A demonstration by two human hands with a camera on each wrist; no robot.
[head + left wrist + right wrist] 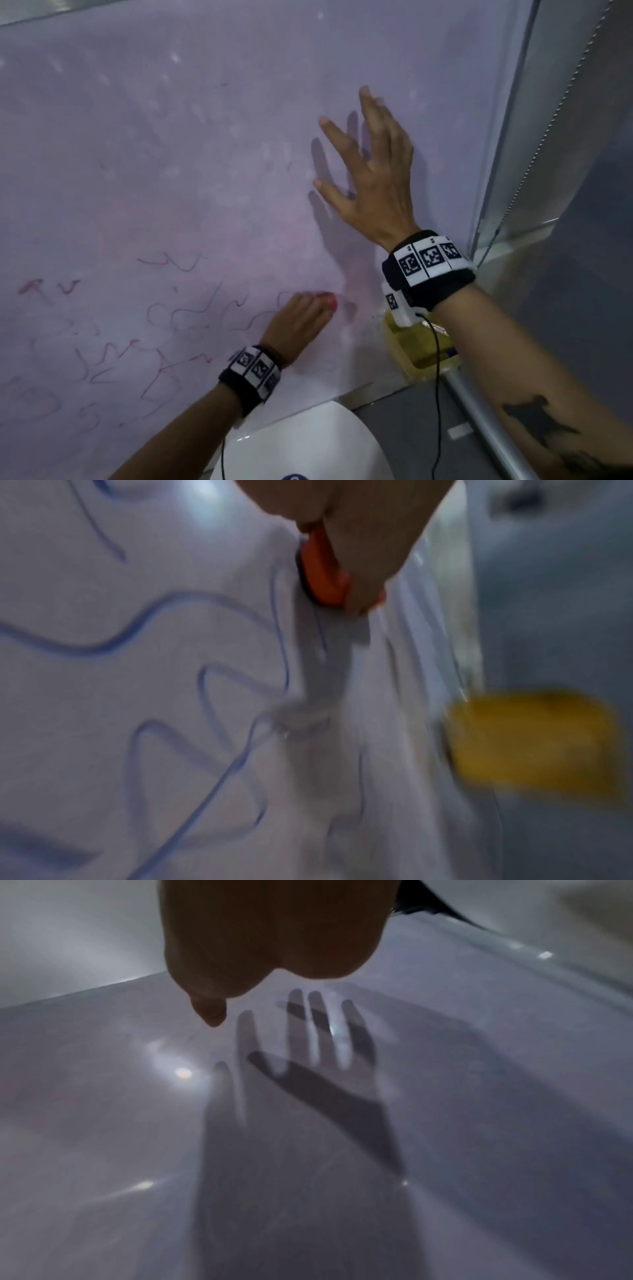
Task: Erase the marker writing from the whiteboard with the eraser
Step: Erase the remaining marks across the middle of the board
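Note:
The whiteboard (pixel 205 154) fills the head view, with red and dark marker scrawls (pixel 164 329) on its lower left. My left hand (pixel 301 318) grips an orange eraser (pixel 330 303) and holds it against the board at the right end of the writing. In the blurred left wrist view the orange eraser (pixel 325 574) shows under my fingers, pressed to the board beside blue lines (pixel 137 631). My right hand (pixel 370 171) is spread open just off the board's upper right. Its shadow (pixel 308 1083) falls on the board.
A yellow container (pixel 418 346) sits at the board's lower right corner, also in the left wrist view as a yellow container (pixel 527 739). A metal frame (pixel 503 137) and a bead chain (pixel 548 130) run along the right. A white round seat (pixel 301 445) lies below.

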